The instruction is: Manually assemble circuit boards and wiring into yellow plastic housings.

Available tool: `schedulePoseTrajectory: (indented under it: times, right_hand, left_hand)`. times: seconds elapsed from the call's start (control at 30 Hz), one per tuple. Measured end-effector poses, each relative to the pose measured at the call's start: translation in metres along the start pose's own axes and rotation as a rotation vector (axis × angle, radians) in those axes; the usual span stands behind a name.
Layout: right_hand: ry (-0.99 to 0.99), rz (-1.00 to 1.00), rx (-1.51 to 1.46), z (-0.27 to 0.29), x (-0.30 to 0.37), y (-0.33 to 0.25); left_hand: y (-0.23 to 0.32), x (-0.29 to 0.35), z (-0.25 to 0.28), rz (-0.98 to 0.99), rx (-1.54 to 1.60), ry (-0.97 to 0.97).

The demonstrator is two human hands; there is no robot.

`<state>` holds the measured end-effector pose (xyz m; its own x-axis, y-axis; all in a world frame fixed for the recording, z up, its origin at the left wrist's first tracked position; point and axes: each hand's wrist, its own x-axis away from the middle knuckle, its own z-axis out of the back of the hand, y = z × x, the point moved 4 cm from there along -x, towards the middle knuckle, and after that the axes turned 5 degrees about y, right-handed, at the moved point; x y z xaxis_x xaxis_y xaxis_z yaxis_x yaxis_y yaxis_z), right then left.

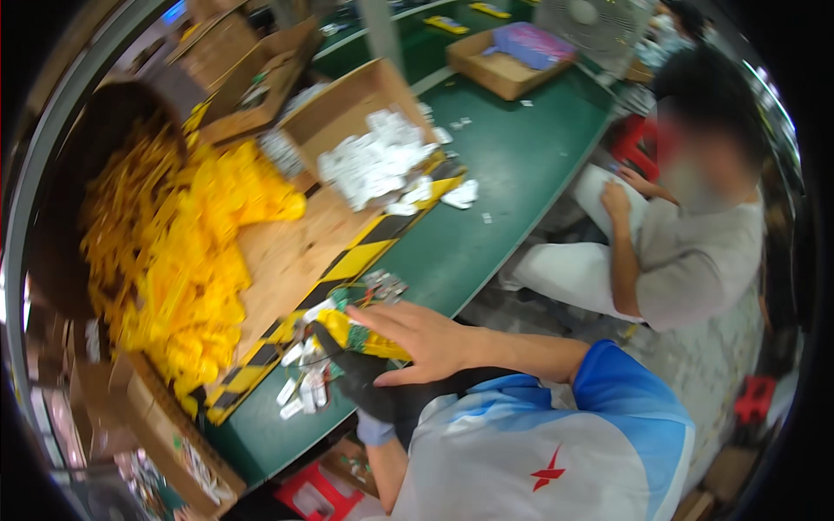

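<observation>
My left hand (358,375), in a dark glove, is closed round a yellow plastic housing (380,345) with a green circuit board (357,337) and thin wires at it. My bare right hand (424,337) is over the housing's near side, fingers stretched and thumb apart; whether it touches the housing I cannot tell. Just beyond my hands, small boards or metal parts (384,285) lie by the striped edge. Several small white parts (311,391) with wires lie on the green table left of my glove.
A heap of yellow plastic housings (195,269) fills the left side of a wooden board (291,252) with a black-and-yellow edge. A cardboard box (300,130) spills white pieces (373,161). The green table (495,156) runs back right. Another person (695,252) sits at the right.
</observation>
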<state>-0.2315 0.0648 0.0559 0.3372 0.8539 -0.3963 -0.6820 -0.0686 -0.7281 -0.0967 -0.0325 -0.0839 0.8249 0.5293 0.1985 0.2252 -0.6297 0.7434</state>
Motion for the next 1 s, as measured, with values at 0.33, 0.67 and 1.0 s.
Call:
schedulePoseTrajectory:
  times: [0.33,0.67,1.0]
  right_hand:
    - [0.723,-0.424,0.395,0.184,0.033,0.142]
    - [0.599,-0.400,0.999,0.215,0.049,0.221]
    - [0.842,0.621,-0.098,0.193,0.004,-0.034]
  left_hand:
    - [0.066,0.003,-0.111,-0.426,-0.584,0.005]
    - [0.042,0.059,-0.006,-0.365,-0.513,0.324]
    - [0.156,0.035,0.018,-0.847,-0.994,0.760]
